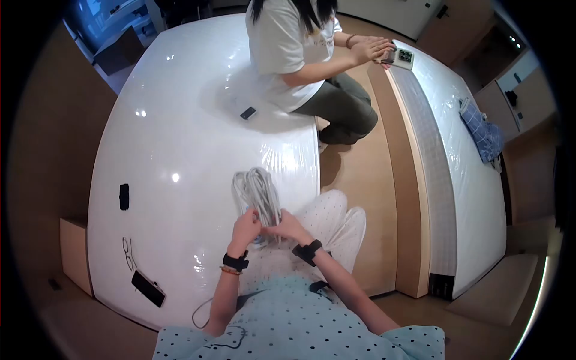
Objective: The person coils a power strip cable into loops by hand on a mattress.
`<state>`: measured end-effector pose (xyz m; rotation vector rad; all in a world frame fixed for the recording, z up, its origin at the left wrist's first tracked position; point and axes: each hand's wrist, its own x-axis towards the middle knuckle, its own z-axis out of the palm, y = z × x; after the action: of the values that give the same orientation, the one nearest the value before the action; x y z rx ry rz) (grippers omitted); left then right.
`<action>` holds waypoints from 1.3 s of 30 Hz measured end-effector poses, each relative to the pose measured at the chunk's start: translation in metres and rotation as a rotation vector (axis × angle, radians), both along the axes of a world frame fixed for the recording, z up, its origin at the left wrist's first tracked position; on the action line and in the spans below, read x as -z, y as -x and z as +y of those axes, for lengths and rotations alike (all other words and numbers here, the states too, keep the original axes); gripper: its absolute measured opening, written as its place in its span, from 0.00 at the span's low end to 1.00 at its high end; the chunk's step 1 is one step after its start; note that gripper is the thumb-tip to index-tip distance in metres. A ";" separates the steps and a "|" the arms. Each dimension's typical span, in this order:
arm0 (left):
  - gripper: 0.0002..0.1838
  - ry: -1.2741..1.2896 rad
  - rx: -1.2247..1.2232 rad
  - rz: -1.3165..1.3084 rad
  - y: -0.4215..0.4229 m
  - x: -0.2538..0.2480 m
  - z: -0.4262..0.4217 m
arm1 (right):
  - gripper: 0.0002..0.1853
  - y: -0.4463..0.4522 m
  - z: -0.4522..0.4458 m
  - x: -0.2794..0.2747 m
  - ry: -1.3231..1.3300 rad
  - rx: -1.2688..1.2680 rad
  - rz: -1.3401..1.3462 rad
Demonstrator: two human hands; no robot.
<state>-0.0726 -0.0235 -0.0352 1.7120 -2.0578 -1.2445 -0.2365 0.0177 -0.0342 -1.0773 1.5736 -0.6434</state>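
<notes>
A looped bundle of pale grey cable rises from between my hands, just above the plastic-covered mattress and close to my knees. My left hand has its fingers closed on the lower left of the loops. From the other side, my right hand grips the bundle's lower right, its fingers partly hidden by the strands. Something light blue and white shows below my hands, too small to make out. Both wrists wear dark bands.
Another person sits on the mattress edge, holding a phone. Glasses, a dark phone, a black object and a small dark device lie on the mattress. A second wrapped mattress holds folded blue cloth.
</notes>
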 end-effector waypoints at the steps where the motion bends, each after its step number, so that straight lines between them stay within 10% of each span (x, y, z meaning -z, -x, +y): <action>1: 0.15 0.042 -0.015 0.032 -0.009 0.005 -0.002 | 0.28 0.001 -0.003 -0.002 -0.023 -0.080 -0.022; 16: 0.62 -0.059 -0.047 -0.104 0.001 0.033 0.007 | 0.06 0.015 0.009 0.013 -0.096 0.100 -0.318; 26: 0.55 -0.008 -0.110 -0.128 0.005 0.036 0.010 | 0.07 0.036 0.000 0.016 -0.168 -0.114 -0.278; 32: 0.53 -0.271 -0.203 0.284 -0.032 0.015 0.008 | 0.06 0.036 0.002 0.020 -0.187 -0.006 -0.210; 39: 0.62 -0.074 -0.504 -0.443 -0.084 0.034 0.041 | 0.09 0.040 -0.011 0.026 -0.234 -0.143 -0.122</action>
<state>0.0116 0.0176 -0.0688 2.5137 -1.6043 -0.8435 -0.2767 0.0063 -0.0604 -0.9471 1.4132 -0.4092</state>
